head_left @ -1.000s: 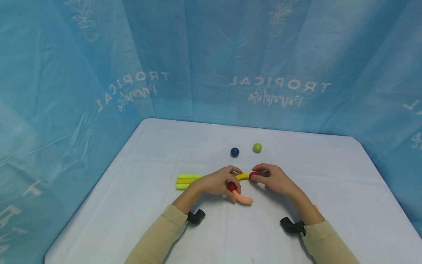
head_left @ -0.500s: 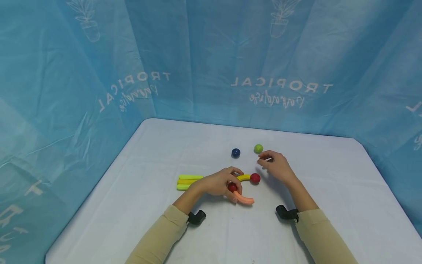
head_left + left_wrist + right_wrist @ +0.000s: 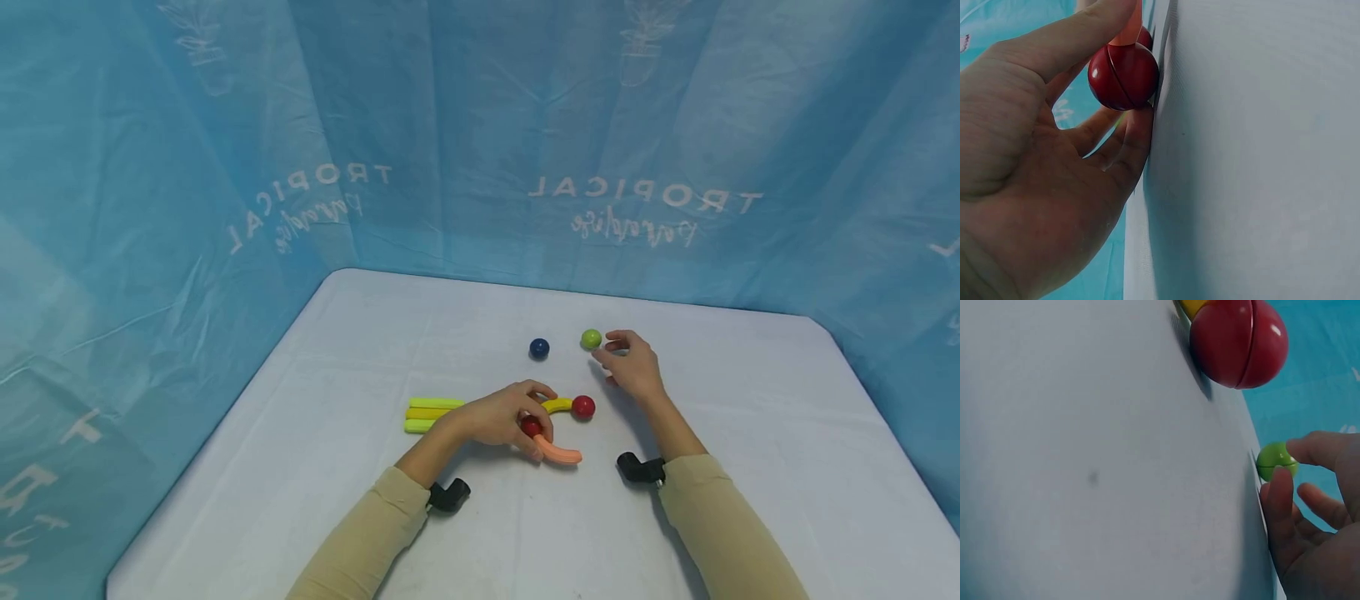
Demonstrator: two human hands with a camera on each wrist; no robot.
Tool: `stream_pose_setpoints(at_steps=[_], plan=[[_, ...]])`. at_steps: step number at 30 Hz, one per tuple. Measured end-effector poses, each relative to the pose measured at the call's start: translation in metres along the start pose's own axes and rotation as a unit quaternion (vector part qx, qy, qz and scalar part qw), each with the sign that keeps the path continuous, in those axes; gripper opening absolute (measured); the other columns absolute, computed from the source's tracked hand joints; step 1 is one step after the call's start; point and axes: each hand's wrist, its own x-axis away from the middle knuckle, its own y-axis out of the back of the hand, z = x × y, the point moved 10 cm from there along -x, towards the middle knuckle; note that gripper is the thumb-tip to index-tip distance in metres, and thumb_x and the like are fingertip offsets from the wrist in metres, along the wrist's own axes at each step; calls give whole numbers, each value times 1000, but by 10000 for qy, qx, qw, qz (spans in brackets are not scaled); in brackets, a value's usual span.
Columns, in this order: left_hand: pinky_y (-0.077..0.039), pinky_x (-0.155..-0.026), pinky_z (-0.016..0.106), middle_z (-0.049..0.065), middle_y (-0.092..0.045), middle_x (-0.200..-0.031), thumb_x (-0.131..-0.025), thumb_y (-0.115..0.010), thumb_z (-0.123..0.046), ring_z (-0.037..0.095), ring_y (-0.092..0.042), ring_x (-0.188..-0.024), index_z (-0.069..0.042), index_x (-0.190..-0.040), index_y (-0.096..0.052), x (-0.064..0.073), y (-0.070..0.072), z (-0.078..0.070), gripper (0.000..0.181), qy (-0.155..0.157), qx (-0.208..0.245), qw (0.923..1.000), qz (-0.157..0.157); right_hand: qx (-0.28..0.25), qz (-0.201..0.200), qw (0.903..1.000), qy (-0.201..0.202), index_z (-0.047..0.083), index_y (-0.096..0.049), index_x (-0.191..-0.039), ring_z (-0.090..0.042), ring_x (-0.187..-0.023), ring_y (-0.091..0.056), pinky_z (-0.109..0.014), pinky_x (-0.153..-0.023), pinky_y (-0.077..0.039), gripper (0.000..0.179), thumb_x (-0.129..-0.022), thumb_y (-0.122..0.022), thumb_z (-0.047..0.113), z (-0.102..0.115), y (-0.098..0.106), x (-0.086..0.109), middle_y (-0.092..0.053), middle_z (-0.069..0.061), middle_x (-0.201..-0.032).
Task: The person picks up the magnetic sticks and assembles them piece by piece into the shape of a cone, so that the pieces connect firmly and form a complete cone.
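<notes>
My left hand (image 3: pixel 497 414) holds a glossy red ball (image 3: pixel 1124 78) between thumb and fingers, low over the white table. A curved orange stick (image 3: pixel 560 452) runs from this ball toward the right. Beyond it a curved yellow stick (image 3: pixel 557 405) meets a second red ball (image 3: pixel 582 407); its left end is hidden behind my left fingers. Farther back, my right hand (image 3: pixel 633 367) is beside a green ball (image 3: pixel 591 338), thumb and fingers apart with nothing gripped. In the right wrist view the green ball (image 3: pixel 1275 462) shows beyond the fingertips.
A dark blue ball (image 3: pixel 539 349) lies left of the green one. Straight yellow-green sticks (image 3: pixel 435 403) lie side by side left of my left hand, partly covered by it. Blue printed curtains (image 3: pixel 480 150) surround the white table (image 3: pixel 360 333) at the back and sides.
My right hand has let go of the second red ball and moved back toward the green ball. The left hand has stayed on its red ball.
</notes>
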Motion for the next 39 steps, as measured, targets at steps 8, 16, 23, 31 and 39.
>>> stream_pose_setpoints(at_steps=[8, 16, 23, 31, 39], plan=[[-34, -103, 35, -7, -38, -142, -73, -85, -31, 13, -34, -127, -36, -88, -71, 0, 2, 0, 21, -16, -38, 10000, -35, 465, -112, 9985, 263, 11, -48, -136, -30, -93, -59, -31, -63, -54, 58, -87, -70, 34, 9, -4, -10, -52, -16, -128], [-32, -105, 38, -6, -37, -144, -72, -85, -32, 16, -33, -130, -37, -87, -71, 1, 2, -1, 21, 52, -7, 10000, -1, 669, -298, 9970, 239, 9, -56, -127, -26, -81, -58, -28, -55, -52, 48, -86, -70, 31, 10, -5, -14, -57, -14, -123], [-31, -105, 37, -8, -37, -143, -73, -85, -31, 17, -33, -130, -36, -87, -71, 0, 0, -2, 21, 4, -41, 10000, 44, 482, -142, 9987, -2, 7, -57, -125, -25, -82, -61, -26, -58, -52, 45, -88, -68, 32, 5, -3, -10, -58, -12, -119], [-31, -105, 37, -10, -36, -142, -73, -85, -32, 18, -33, -131, -37, -88, -70, -2, -1, -1, 21, -78, -83, 9999, 37, 315, 74, 9994, -75, 9, -57, -126, -25, -85, -63, -30, -62, -53, 47, -88, -68, 35, 10, 4, 3, -57, -11, -118], [-31, -105, 37, -8, -37, -142, -73, -85, -31, 19, -33, -131, -35, -88, -71, -1, -1, -3, 21, -93, -50, 9999, 41, 141, 127, 9998, 6, 11, -58, -125, -25, -85, -62, -38, -63, -53, 51, -86, -70, 42, 16, 8, 18, -59, -9, -117]])
